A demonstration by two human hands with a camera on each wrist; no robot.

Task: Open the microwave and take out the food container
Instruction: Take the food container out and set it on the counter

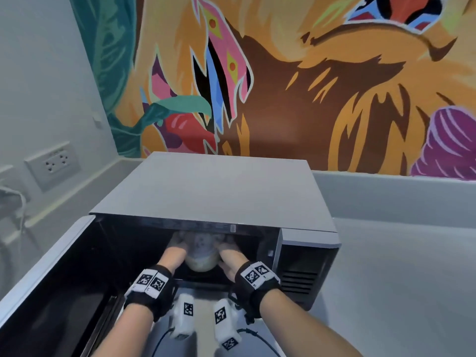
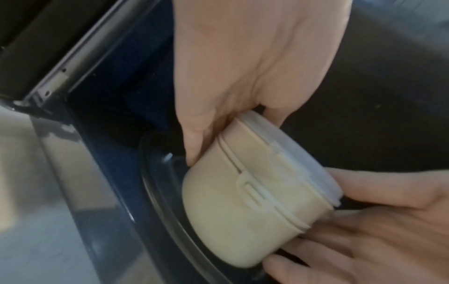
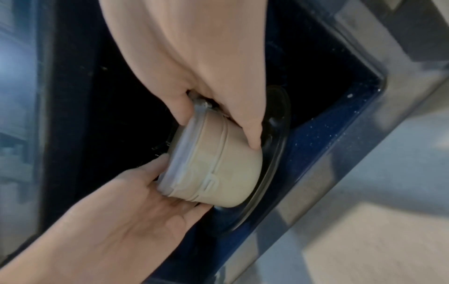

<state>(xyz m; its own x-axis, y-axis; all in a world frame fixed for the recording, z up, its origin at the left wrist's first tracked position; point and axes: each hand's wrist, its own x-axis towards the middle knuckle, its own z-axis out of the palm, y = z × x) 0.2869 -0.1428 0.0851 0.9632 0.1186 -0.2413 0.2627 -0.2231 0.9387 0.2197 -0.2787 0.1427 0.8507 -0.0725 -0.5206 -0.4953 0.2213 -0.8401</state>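
Observation:
The grey microwave stands open, its door swung out to the left. Inside is a round cream food container with a clear lid, over the glass turntable. My left hand grips its left side, thumb on the wall and fingers over the lid rim. On the opposite side my right hand grips it in the same way. Each hand also shows in the other's wrist view, the right hand and the left hand. Whether the container touches the turntable I cannot tell.
The microwave sits on a grey counter that runs on to the right. A painted wall rises behind it. A wall socket is on the left wall, beyond the open door. The cavity's low roof hangs just above my hands.

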